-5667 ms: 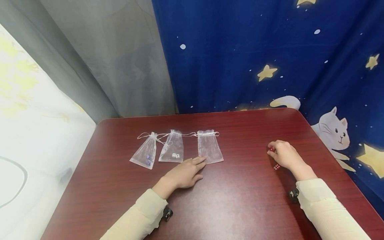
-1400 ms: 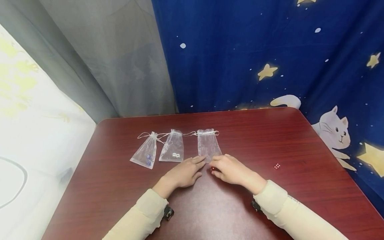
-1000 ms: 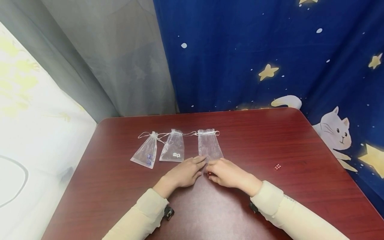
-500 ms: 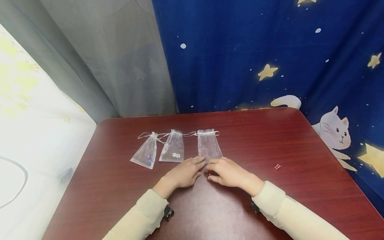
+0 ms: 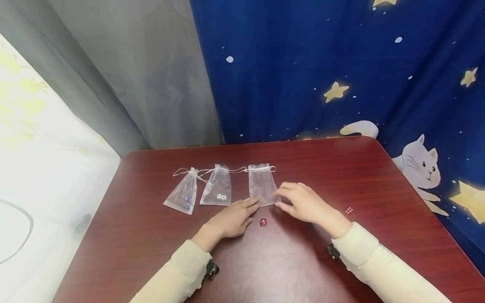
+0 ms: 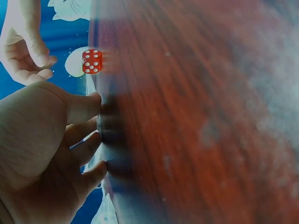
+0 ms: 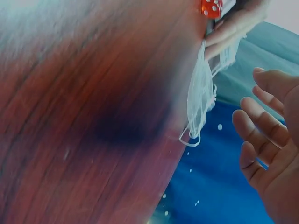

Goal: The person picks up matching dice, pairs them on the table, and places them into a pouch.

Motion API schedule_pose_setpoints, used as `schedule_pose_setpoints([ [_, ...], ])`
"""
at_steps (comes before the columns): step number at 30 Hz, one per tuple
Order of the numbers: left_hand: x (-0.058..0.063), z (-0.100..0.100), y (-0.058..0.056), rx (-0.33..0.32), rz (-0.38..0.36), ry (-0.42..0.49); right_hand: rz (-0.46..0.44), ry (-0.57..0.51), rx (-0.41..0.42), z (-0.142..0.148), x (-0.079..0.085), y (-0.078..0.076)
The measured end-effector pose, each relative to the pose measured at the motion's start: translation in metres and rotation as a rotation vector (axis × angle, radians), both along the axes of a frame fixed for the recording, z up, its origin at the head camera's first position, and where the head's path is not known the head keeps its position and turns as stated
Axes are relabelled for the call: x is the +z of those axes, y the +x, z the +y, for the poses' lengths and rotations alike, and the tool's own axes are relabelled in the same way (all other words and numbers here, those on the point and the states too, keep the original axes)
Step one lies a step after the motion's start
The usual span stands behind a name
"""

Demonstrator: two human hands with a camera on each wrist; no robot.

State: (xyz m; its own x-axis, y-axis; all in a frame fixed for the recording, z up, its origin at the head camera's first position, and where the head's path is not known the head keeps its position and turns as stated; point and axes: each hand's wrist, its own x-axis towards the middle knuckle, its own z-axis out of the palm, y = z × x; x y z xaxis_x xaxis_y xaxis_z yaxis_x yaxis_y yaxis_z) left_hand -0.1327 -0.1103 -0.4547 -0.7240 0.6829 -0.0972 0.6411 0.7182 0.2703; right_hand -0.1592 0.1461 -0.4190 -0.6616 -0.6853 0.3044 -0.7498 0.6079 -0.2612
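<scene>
My left hand (image 5: 232,219) rests on the table, its fingertips at the lower left corner of the rightmost sheer drawstring pouch (image 5: 262,185), which looks flat. A red die (image 5: 263,222) lies on the table just right of that hand's thumb; the left wrist view shows the same die (image 6: 92,61) beyond the thumb. My right hand (image 5: 303,203) hovers over the pouch's lower right edge, fingers loosely bent and holding nothing. In the right wrist view this hand (image 7: 268,135) is raised off the table. Farther right lies a second red die (image 5: 349,210).
Two more sheer pouches lie to the left: one pouch (image 5: 182,191) with blue dice (image 5: 187,203) inside, another pouch (image 5: 217,185) with white dice (image 5: 221,197). Their cords stretch between the pouches. The red-brown table (image 5: 182,261) ends at the curtains (image 5: 265,84).
My right hand carried a red die from the right to beside the left hand. It has let go there and drawn up and to the right. The left hand stays put.
</scene>
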Motion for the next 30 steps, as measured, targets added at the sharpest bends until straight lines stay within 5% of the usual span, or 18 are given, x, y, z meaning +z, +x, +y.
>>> schedule_pose_setpoints([
  [11, 0.000, 0.001, 0.000, -0.006, -0.003, 0.010, 0.023, 0.006, -0.134, 0.025, -0.004, -0.003],
  [30, 0.002, 0.000, 0.001, -0.003, -0.012, 0.033, 0.002, 0.000, -0.214, 0.055, -0.011, -0.004],
])
